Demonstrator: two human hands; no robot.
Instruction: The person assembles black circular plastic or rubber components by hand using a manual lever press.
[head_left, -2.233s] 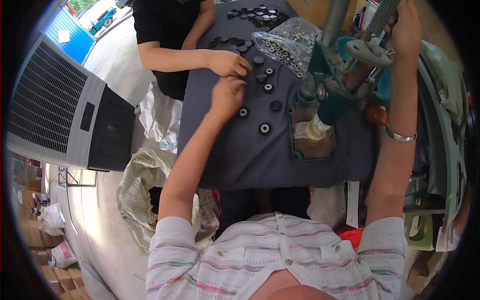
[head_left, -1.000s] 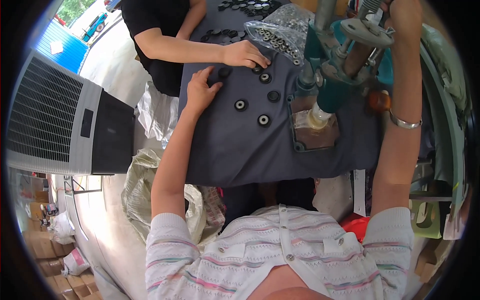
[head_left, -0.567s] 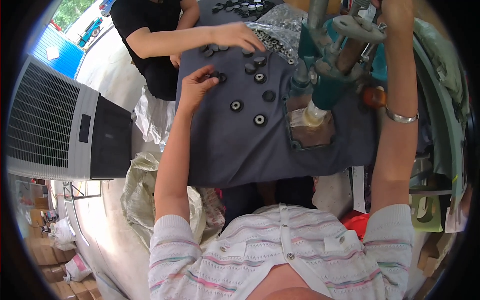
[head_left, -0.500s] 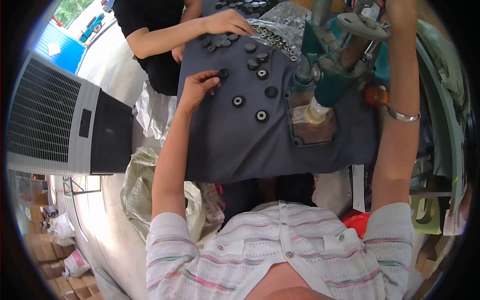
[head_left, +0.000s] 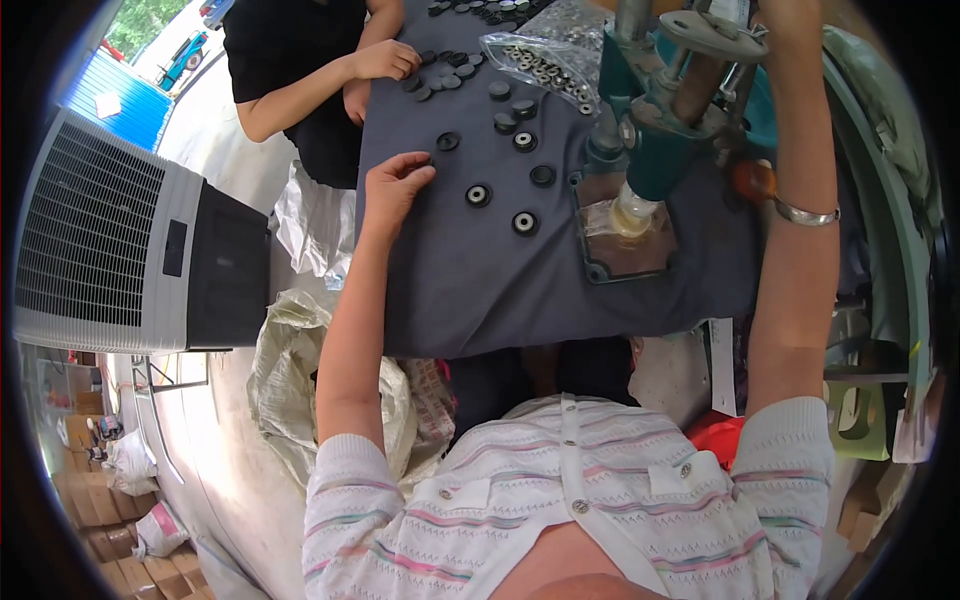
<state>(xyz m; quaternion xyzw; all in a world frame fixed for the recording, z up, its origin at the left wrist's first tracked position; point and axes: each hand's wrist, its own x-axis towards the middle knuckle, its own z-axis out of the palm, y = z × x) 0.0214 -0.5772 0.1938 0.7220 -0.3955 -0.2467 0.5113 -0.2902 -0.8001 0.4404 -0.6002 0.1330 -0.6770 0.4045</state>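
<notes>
My left hand (head_left: 398,195) is over the left part of the cloth-covered table, thumb and forefinger slightly apart, with nothing visible between them. Just beyond its fingertips lies a round black cap (head_left: 448,141). To its right are several more caps, some holding a pale metal ring, such as the ringed cap (head_left: 478,195) and another ringed cap (head_left: 524,223). My right arm reaches up past a green press (head_left: 655,150); my right hand (head_left: 790,8) is cut off by the top edge, so its fingers are hidden. Under the press head sits a pale round piece (head_left: 630,218) on the base plate.
A clear bag (head_left: 540,72) of small metal rings lies at the back, with loose black caps (head_left: 440,75) left of it. A co-worker's hand (head_left: 385,62) rests near those caps. An orange-brown knob (head_left: 752,182) sticks out right of the press. A large air cooler (head_left: 100,230) stands left.
My left hand has drawn back from the black cap, which stays on the cloth. The co-worker's hand has pulled back left from the bag of rings.
</notes>
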